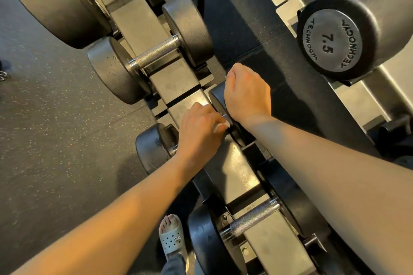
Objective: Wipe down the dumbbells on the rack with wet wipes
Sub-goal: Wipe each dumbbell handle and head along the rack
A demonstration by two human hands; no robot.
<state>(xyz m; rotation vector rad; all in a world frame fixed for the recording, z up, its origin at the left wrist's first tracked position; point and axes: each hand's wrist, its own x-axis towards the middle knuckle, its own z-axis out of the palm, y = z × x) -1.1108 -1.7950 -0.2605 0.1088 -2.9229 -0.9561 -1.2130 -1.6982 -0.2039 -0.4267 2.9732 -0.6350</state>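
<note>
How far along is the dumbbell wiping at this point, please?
Done: unclear, though specks like droplets on the neighbouring dumbbell head hint it was wiped. In hand: the left hand grips a white wipe round the handle of the middle dumbbell, the right hand holding its far head. Left: the nearer dumbbell and the 7.5 dumbbell show no wiping.

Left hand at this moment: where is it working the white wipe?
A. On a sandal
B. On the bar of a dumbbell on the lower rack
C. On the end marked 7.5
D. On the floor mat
B: the left hand grips the wipe against the bar of the dumbbell, between its two ends.
</note>
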